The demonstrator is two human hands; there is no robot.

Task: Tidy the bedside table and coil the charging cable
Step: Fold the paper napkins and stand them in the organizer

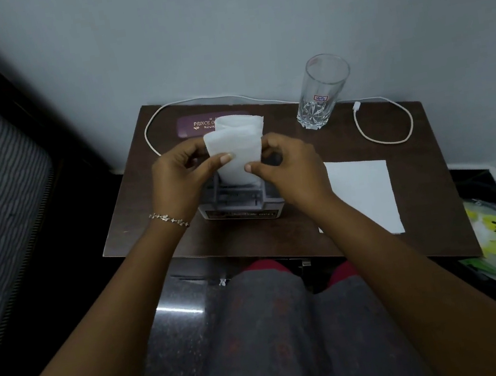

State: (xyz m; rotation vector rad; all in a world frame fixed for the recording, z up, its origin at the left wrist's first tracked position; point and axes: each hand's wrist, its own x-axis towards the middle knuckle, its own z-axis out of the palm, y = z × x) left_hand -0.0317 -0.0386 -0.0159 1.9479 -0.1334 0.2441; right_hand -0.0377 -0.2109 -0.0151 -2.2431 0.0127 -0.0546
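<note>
Left grip [180,177] and right grip [285,167] each pinch a white tissue [234,145] between thumb and fingers, above the tissue box [240,211] at mid tabletop [430,195]. The tissue's lower end sits in the box slot. Cable [392,141], white, uncoiled, runs along the back edge behind the purple case [191,127] and glass [322,92]. It loops at right, plug near the glass. Paper sheet [364,191] lies flat, right of the box.

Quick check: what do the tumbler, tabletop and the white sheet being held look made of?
Tumbler: clear glass, cut star pattern at base. Tabletop: dark brown wood or laminate, faint grain, matte; unsure which. Sheet: likely soft tissue paper, limp folds.
</note>
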